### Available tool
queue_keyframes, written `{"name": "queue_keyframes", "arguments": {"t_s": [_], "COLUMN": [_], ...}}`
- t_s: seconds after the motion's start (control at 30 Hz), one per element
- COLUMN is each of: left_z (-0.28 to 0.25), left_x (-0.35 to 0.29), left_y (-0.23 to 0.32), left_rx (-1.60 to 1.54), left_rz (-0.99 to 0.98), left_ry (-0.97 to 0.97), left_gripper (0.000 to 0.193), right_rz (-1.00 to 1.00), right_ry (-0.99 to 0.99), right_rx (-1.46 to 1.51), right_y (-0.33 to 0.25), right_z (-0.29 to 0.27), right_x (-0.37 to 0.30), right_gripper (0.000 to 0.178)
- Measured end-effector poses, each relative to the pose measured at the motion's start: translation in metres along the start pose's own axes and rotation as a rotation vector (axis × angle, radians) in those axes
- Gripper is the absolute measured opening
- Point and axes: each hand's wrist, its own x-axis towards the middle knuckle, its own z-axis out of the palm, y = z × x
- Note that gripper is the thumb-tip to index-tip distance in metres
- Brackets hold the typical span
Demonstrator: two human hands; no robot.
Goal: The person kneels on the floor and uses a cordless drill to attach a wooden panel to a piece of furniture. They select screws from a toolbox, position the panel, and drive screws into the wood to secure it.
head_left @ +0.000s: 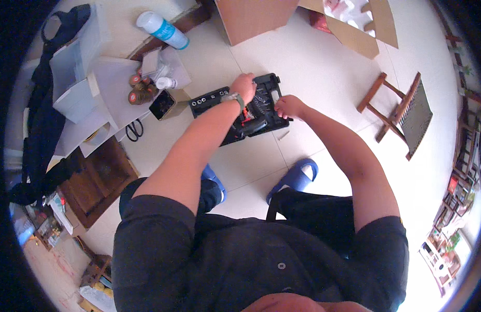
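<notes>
On the tiled floor lies an opened black tool case [274, 121] with sockets [201, 101] on its left side and several metal bits and small tools in its slots. A black and orange power drill [252, 126] lies along its near part. My left hand [244, 88], with a band on the wrist, is over the case's far middle, fingers curled together; what they hold is too small to make out. My right hand [290, 107] is at the case's right edge, its fingers bent round the rim beside a white patch. A small stick-like piece [284, 135] lies just below the case.
Left of the case are a phone [162, 105] on a small box, brown rolls [140, 96] and a white bottle [166, 83]. A spray can [163, 30] lies farther back. A folding stool [399, 114] and an open carton [362, 39] are at right. My blue slippers [294, 179] are near.
</notes>
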Motion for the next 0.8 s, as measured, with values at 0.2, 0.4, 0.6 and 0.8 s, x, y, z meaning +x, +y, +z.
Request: {"name": "queue_keyframes", "arguments": {"t_s": [0.2,0.4,0.6,0.8], "left_z": [-0.009,-0.061,-0.073,-0.062], "left_x": [-0.012,-0.054,-0.080,-0.075], "left_y": [-0.008,-0.074,-0.096,-0.110], "left_rx": [-0.051,0.206,0.198,0.259], "left_rz": [0.022,-0.021,-0.242,-0.106], "left_ry": [0.074,0.129,0.055,0.112], "left_gripper": [0.015,0.018,0.017,0.016], "right_rz": [-0.148,-0.094,-0.244,-0.170], "right_ry": [-0.082,-0.006,0.066,0.147], "right_rx": [-0.309,-0.195,-0.452,-0.473], "right_y": [0.012,0.008,-0.006,-0.006], "right_z": [-0.014,-0.021,-0.022,-0.020], "right_x": [0.012,0.040,0.053,0.056], "right_gripper": [0.021,0.015,0.016,0.026]}}
